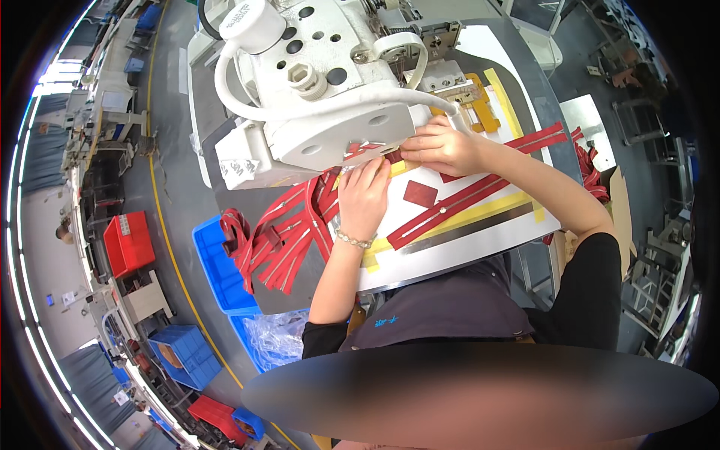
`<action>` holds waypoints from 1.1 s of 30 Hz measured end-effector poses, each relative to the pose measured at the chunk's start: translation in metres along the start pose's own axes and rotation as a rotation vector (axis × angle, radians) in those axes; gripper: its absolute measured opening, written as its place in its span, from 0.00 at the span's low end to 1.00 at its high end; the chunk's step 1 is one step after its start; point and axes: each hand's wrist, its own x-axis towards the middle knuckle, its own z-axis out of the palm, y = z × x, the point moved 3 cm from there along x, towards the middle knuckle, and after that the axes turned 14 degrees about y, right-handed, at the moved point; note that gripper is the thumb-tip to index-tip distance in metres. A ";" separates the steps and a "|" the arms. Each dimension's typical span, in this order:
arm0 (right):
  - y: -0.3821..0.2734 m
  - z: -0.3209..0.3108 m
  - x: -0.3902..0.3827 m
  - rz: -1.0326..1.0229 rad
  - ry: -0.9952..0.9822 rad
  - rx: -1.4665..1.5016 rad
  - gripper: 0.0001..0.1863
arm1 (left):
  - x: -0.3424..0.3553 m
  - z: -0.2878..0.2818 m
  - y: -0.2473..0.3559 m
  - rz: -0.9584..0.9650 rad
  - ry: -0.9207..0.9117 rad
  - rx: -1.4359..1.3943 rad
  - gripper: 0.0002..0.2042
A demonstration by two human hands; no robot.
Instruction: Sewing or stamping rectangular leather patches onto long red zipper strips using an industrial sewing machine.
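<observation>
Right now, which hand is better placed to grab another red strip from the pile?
Probably the left hand: the pile of red strips lies just beside it, while the right hand rests farther away, under the sewing machine.

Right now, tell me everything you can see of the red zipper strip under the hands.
The red zipper strip looks like red fabric tape with a pale line of teeth down its middle. It lies flat on the white template board, running diagonally toward the sewing machine. Its upper end is hidden under the right hand and the left hand, which press down there.
</observation>
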 end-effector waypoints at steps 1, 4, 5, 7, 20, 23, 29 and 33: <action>0.000 0.000 -0.002 -0.015 -0.007 -0.011 0.21 | 0.000 0.000 0.000 -0.002 -0.003 -0.001 0.12; 0.002 0.000 -0.006 -0.036 -0.010 -0.021 0.24 | 0.001 0.001 -0.001 -0.002 -0.024 -0.009 0.12; 0.002 0.000 -0.006 -0.046 -0.009 -0.018 0.25 | 0.000 0.002 -0.002 -0.006 -0.028 -0.015 0.12; 0.004 -0.001 -0.003 -0.075 -0.024 -0.043 0.26 | -0.001 0.002 -0.003 -0.012 -0.036 -0.023 0.12; 0.001 0.007 0.005 -0.134 -0.016 -0.137 0.26 | 0.008 -0.002 0.004 0.035 0.023 -0.002 0.10; -0.004 0.006 0.005 -0.052 -0.003 -0.113 0.26 | 0.009 -0.002 0.003 0.028 0.032 -0.009 0.10; -0.014 0.004 -0.001 0.136 -0.106 -0.157 0.23 | -0.001 -0.002 -0.004 -0.050 -0.069 -0.069 0.15; -0.033 -0.011 -0.013 0.209 0.062 -0.252 0.24 | 0.003 -0.009 -0.005 -0.057 -0.147 -0.120 0.19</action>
